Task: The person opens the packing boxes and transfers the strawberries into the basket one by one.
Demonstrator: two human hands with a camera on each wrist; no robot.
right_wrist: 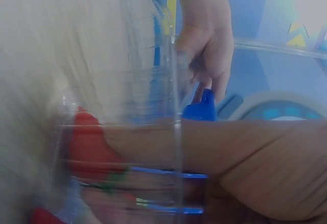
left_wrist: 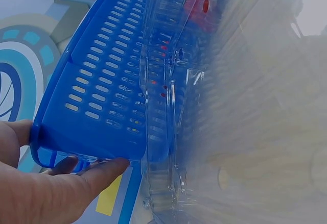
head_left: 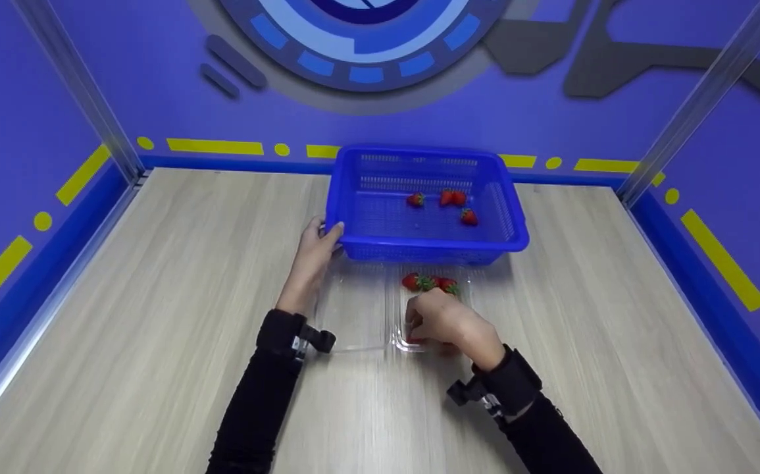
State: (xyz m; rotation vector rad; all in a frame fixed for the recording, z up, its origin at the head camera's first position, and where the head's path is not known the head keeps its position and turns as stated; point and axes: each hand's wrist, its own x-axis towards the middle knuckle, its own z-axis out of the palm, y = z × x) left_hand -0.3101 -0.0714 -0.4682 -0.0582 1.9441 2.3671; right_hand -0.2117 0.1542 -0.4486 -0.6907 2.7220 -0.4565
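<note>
Head view — left hand (head_left: 317, 253), gripping a blue rectangular plastic basket (head_left: 419, 245) (red strawberries (head_left: 469, 218) inside); right hand (head_left: 449, 319), pinching a red green-leaved strawberry (right_wrist: 91, 147) in a clear plastic container (head_left: 353, 316) — beside the basket.

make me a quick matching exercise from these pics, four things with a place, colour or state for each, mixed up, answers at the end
1. left hand
2. right hand
3. basket
4. container

a. fingers at a strawberry
b. transparent, nearer the person than the basket
c. gripping the basket's rim
d. blue, with slotted sides

Pairs: 1-c, 2-a, 3-d, 4-b
</note>
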